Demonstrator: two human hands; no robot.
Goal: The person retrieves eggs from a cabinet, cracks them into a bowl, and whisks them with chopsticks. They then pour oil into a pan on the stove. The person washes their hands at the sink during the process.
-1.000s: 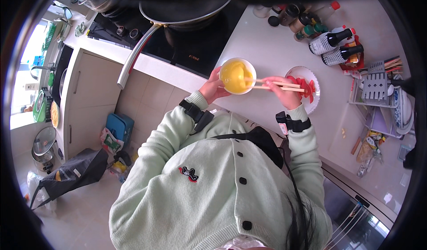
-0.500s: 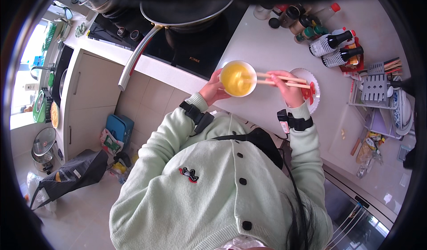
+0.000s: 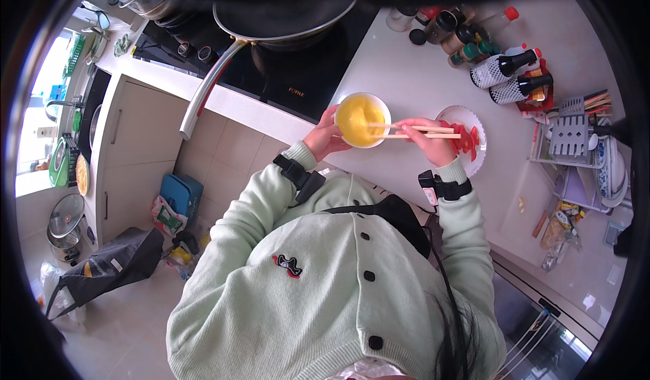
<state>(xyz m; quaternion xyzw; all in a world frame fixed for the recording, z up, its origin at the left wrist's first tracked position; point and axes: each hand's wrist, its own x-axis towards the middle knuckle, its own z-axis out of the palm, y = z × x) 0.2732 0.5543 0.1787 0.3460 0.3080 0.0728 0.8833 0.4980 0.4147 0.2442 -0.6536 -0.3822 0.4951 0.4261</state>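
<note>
A white bowl [image 3: 384,102] of yellow beaten egg [image 3: 353,119] is tilted in my left hand [image 3: 325,136], whose fingers wrap round its left side. My right hand [image 3: 431,143] grips a pair of light wooden chopsticks [image 3: 443,131]. Their tips reach into the egg, and its surface is swirled and uneven. Just right of my right hand, partly covered by it, lies a white scallop-rimmed plate [image 3: 482,126] with cut red pieces [image 3: 472,140], perhaps pepper or tomato.
A frying pan [image 3: 284,25] sits on the black cooktop [image 3: 277,75], its long handle [image 3: 203,99] jutting over the counter edge. Seasoning bottles [image 3: 504,69] crowd the back right. A dish rack [image 3: 569,143] with utensils and plates stands at the right.
My right hand has moved slightly left and down with the chopsticks, whose tips now sit deeper in the egg. More of the red pieces shows. My left hand and the bowl have barely moved.
</note>
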